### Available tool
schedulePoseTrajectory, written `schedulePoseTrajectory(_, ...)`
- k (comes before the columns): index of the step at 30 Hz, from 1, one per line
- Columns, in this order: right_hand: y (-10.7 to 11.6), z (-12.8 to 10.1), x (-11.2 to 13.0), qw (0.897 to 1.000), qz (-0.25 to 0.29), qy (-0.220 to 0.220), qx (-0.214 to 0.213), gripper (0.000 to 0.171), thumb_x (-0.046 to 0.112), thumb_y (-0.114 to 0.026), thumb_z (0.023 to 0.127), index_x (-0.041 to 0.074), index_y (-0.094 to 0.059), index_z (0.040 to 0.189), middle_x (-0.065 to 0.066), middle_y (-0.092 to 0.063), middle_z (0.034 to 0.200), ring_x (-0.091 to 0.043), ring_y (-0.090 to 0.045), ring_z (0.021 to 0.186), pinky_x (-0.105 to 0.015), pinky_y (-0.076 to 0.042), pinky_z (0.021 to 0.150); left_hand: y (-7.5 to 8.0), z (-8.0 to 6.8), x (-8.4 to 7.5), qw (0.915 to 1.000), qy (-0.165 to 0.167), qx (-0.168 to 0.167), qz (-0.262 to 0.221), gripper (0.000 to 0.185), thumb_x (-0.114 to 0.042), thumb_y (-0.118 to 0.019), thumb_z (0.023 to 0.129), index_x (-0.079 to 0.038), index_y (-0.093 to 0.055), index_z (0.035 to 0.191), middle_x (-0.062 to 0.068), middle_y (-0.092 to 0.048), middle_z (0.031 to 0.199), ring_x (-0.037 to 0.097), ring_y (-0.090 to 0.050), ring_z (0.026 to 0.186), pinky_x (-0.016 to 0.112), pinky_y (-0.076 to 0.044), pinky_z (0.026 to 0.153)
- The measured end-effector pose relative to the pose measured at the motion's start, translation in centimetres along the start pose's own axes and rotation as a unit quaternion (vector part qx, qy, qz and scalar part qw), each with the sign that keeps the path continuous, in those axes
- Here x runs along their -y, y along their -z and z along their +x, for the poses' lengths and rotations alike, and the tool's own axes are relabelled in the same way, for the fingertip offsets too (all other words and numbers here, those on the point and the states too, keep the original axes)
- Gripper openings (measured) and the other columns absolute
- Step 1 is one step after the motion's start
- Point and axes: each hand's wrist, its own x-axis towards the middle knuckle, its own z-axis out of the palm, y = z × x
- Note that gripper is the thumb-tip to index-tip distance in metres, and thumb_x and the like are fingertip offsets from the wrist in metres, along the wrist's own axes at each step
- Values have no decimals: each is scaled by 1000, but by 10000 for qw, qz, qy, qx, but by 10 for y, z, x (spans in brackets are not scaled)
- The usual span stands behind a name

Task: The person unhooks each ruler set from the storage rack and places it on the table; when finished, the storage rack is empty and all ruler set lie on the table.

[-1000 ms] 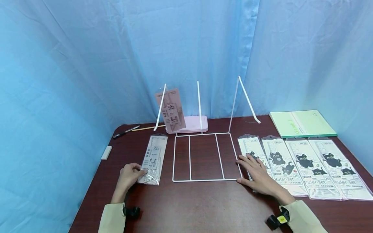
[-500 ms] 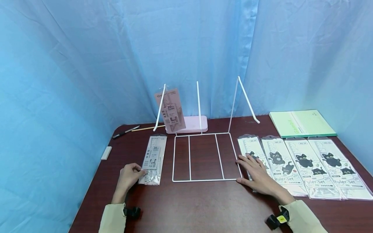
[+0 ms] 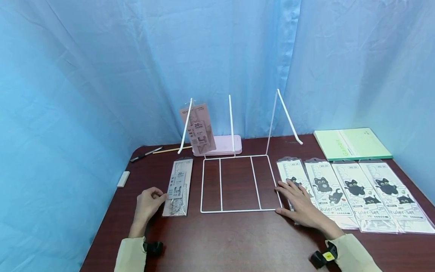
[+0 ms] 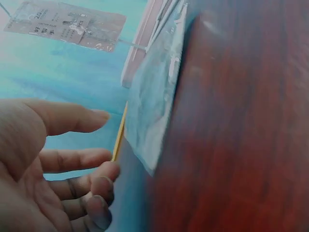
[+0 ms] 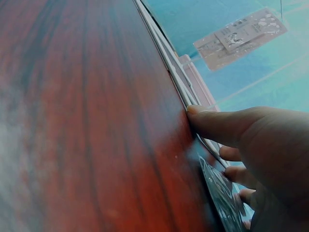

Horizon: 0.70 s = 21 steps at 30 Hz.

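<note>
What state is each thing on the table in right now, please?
Left hand: fingers loosely curled, at the edge of the clear ruler pack, which lies flat.
Right hand: flat on a cat ruler pack.
Wire rack: base flat, prongs upright.
Pink ruler pack: hanging on a prong.
Green notebook: closed.

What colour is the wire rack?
White; the wire rack shows best in the head view.

Two bare hands: left hand (image 3: pixel 147 203), right hand (image 3: pixel 301 205). Pale yellow-green long sleeves (image 3: pixel 130 255) reach both wrists. Black strap (image 3: pixel 153 247) on each wrist; the right one bears a small yellow tag (image 3: pixel 328 256).
</note>
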Motion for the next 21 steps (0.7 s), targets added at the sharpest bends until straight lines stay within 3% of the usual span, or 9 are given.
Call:
schedulePoseTrajectory(8,-1,2,-1,9997,56,-130,177,66,36,-76,86,5,-54,140,-21,-45,153,-53,-30,143,-70,-17,110,1,5,-16,9956,-517,-541,-563,17,-13,-74,88,-1,-72,100,16,-72,90,15,-60,71,21,-44,62)
schedulePoseTrajectory(13,-1,2,-2,9996,85,-150,212,66,36,-76,86,5,-54,141,-21,-45,153,-52,-29,144,-70,-16,111,-4,8,-28,9910,-762,-517,-968,24,-10,-73,89,0,-70,111,18,-73,99,17,-64,81,16,-47,67)
schedulePoseTrajectory(21,1,0,1,10000,15,-50,84,65,35,-76,86,5,-55,140,-21,-48,151,-53,-32,142,-70,-19,109,-13,18,-51,9784,-969,-245,-1809,39,-9,-74,89,-4,-62,126,21,-68,121,31,-68,104,15,-51,78)
